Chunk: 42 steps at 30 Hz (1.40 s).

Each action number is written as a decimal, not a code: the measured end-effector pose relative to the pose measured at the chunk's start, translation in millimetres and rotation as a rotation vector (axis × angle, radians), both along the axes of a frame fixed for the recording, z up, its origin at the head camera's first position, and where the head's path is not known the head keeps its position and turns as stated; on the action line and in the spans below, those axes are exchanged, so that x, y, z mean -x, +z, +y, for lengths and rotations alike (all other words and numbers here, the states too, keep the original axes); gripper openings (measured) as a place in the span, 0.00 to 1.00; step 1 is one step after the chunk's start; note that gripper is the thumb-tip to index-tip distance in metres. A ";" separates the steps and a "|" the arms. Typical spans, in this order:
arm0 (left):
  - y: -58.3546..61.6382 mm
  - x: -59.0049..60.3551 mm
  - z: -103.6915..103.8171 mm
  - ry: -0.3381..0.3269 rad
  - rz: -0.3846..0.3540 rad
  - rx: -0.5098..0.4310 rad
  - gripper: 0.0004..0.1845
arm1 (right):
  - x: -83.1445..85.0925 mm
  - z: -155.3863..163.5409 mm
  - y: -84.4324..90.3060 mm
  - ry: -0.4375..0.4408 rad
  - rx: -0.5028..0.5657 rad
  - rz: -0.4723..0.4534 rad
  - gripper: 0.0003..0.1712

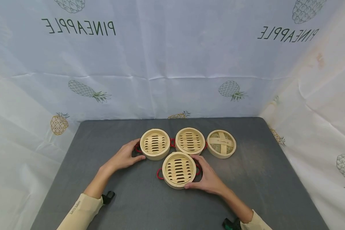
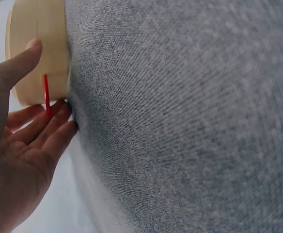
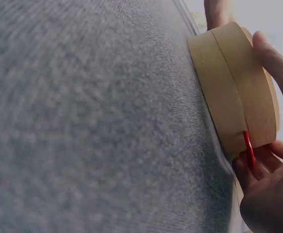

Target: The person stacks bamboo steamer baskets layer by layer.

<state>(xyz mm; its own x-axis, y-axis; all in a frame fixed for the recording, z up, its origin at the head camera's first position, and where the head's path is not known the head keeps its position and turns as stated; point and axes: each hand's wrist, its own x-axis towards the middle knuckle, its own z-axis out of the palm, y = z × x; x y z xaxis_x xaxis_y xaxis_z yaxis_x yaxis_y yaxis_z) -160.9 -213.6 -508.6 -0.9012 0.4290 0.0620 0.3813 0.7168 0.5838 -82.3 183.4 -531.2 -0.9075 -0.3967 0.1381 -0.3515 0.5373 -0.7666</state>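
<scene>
Near the table's back, a round bamboo steamer basket with a slatted base and red handles lies flat. My left hand rests at its left side, thumb by the near wall and fairly straight fingers by the red handle. Closer to me is another bamboo steamer basket. Its right side is held by my right hand, thumb on the near rim and fingers round the far side by the red handle. In the right wrist view this basket looks slightly tilted; parts of the fingers are hidden.
A third steamer basket stands right of the left-hand one, their handles meeting. Right of it sits a woven bamboo lid. Everything is on a dark grey table, with a pineapple-print curtain behind.
</scene>
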 end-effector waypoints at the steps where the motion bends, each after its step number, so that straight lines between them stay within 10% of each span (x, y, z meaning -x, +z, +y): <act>1: 0.2 0.0 0.0 0.002 0.001 0.003 0.44 | -0.1 -0.7 -0.9 0.000 0.004 0.000 0.67; 13: -2.7 0.4 -1.3 -0.008 0.017 -0.024 0.44 | -3.8 -7.1 0.4 0.037 0.009 -0.041 0.75; 20: -33.1 11.5 -13.7 -0.046 0.103 -0.081 0.46 | -5.3 -11.3 -1.2 0.012 -0.013 -0.039 0.77; 30: -6.0 -1.4 -1.1 -0.004 0.047 -0.038 0.44 | -9.6 -20.9 -2.1 0.010 -0.026 -0.028 0.82; 42: -1.6 -2.6 2.5 0.031 0.011 0.031 0.42 | -9.1 -25.7 -0.8 0.011 -0.001 -0.065 0.81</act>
<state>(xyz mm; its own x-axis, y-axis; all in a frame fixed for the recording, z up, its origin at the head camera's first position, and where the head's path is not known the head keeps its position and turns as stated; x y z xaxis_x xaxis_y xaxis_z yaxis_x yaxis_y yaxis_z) -158.3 -211.1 -510.2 -0.9135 0.4026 0.0588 0.3647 0.7462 0.5569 -73.2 157.7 -532.0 -0.9103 -0.4064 0.0787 -0.3066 0.5342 -0.7878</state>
